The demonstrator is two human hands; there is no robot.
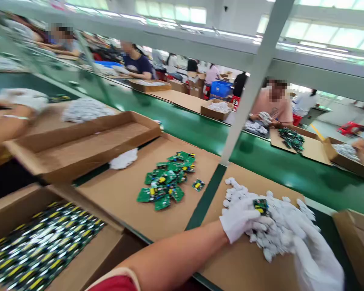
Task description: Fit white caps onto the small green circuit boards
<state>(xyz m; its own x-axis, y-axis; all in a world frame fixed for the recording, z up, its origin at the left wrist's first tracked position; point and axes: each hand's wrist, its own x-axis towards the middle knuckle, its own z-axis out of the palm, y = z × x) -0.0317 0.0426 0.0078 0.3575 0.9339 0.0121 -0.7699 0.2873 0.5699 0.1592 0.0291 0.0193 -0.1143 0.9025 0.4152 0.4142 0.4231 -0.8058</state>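
Observation:
My left hand [241, 218], in a white glove, is closed on a small green circuit board [260, 206] with a yellow component, held over a heap of small white pieces [279, 226]. Also white-gloved, my right hand [318, 250] is at the heap's right side, fingers stretched toward it and thumb apart. It is blurred, and no object shows clearly in it. Left of my left hand, a pile of green circuit boards [166, 178] lies on a cardboard sheet [115, 194], with a single circuit board [198, 184] beside it.
A cardboard box [115, 238] full of boards in rows stands at lower left. Behind it is a long cardboard tray [94, 141]. A metal post [245, 97] rises between the work areas before a green conveyor belt [194, 125]. A co-worker's gloved hand [24, 99] is at left.

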